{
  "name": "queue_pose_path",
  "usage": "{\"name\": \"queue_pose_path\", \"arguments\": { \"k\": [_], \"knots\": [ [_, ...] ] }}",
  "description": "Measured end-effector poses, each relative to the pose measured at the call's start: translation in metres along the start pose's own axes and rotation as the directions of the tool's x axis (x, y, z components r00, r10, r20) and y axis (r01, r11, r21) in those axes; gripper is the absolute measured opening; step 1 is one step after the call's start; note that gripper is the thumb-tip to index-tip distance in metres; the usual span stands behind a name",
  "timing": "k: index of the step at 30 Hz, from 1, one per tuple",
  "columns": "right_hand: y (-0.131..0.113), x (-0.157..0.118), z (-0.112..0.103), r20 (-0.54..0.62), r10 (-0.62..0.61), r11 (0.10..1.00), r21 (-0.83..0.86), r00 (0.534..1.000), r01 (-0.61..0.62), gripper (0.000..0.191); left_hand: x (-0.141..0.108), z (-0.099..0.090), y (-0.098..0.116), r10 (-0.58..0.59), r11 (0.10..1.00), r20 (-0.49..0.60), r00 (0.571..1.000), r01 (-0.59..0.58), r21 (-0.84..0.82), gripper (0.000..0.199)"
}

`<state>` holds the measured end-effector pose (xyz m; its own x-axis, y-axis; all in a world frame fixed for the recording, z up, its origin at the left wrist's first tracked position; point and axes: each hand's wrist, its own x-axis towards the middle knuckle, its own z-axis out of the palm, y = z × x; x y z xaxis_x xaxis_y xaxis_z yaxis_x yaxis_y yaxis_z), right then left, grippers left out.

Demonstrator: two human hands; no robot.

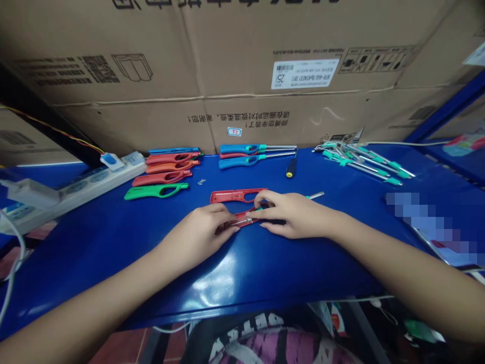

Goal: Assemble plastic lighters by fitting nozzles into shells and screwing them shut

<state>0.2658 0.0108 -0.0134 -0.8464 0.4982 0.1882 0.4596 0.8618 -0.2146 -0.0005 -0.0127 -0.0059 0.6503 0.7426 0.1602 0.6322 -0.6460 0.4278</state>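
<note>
On the blue table lies an open red lighter shell half [242, 220] with a clear tube-like part and a metal rod inside it. My left hand [206, 227] grips the left end of this shell, fingers closed round it. With thumb and fingers, my right hand [290, 215] pinches around its right part; a teal piece shows between the fingers. A metal lighter tube [316, 195] sticks out beyond the right hand. Just behind lies the matching red shell half [231, 195], inner side up, partly covered by my right fingers.
Colored lighter shells [162, 177] lie stacked at left beside tiny screws [202, 181] and a white power strip [94, 182]. Behind are long lighters [242, 161], a screwdriver [291, 168] and a pile of metal tubes [364, 161]. A cardboard box [159, 116] stands along the back.
</note>
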Motion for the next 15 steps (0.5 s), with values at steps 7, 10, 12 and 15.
{"name": "queue_pose_path", "arguments": {
  "k": [7,10,12,15],
  "knots": [
    [0.0018,-0.0008,-0.0003,0.008,0.035,0.999,0.011,0.999,-0.035,0.038,-0.0012,0.0024,0.0,0.026,1.0,-0.006,1.0,-0.026,0.014,0.025],
    [0.0029,-0.0012,-0.0006,-0.005,0.043,0.998,0.037,0.999,-0.043,0.038,-0.0014,0.0022,0.0,0.015,1.0,-0.012,1.0,-0.015,-0.001,0.025],
    [0.0043,-0.0018,-0.0007,-0.015,0.041,0.997,0.06,0.999,-0.04,0.038,-0.0013,0.0018,-0.0001,0.008,1.0,-0.004,1.0,-0.008,0.0,0.022],
    [0.0066,-0.0031,-0.0013,-0.036,0.042,0.995,0.093,0.998,-0.038,0.036,-0.001,0.0013,0.0,-0.011,1.0,0.01,1.0,0.01,0.029,0.02]
  ]
}}
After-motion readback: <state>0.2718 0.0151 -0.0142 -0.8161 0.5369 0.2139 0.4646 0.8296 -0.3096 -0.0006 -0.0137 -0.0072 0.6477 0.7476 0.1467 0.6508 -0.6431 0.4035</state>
